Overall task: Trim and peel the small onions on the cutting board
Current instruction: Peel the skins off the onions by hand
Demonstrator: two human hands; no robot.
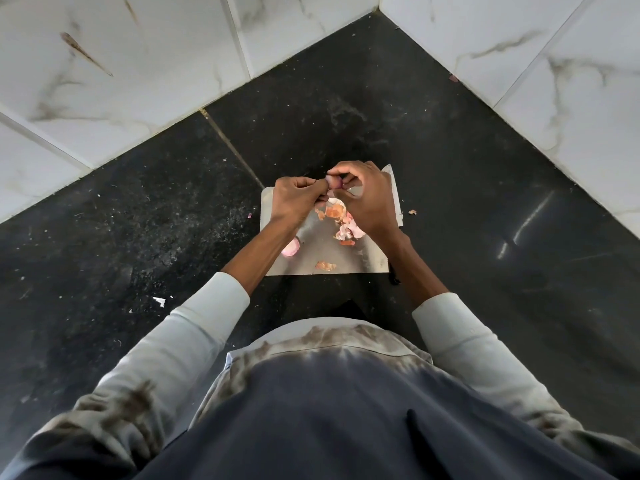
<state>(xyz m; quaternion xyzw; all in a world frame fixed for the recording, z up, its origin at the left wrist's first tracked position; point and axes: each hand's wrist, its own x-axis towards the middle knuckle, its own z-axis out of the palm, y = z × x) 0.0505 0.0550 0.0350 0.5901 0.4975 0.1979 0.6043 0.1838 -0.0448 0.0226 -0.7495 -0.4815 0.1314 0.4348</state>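
Dark navy fabric with grey tie-dye blotches point(346, 410) fills the bottom of the view, the person's own shirt front, with two pale grey sleeves point(194, 341) reaching forward from it. Up at the action now: the left hand point(294, 202) and the right hand point(363, 199) are bunched close together above the far part of the board, fingertips meeting. Between them sits a small purplish onion point(335, 183), mostly hidden; the right hand's thumb and forefinger are pinched on its top, and the left hand's fingers close in on it from the side, though exactly what they grip cannot be told.

Under the hands lies the flat silvery rectangular cutting board point(367, 263). Scattered on it are loose orange-brown and pink onion skins point(343, 230), piled just below the right wrist, with one more brown scrap of skin point(325, 266) near the board's front edge. A peeled pink onion point(291, 247) rests on the board's left side, partly behind the left forearm.

Around the board spreads a speckled black stone countertop point(138, 220), meeting white marble-patterned wall tiles point(121, 64) in a corner.
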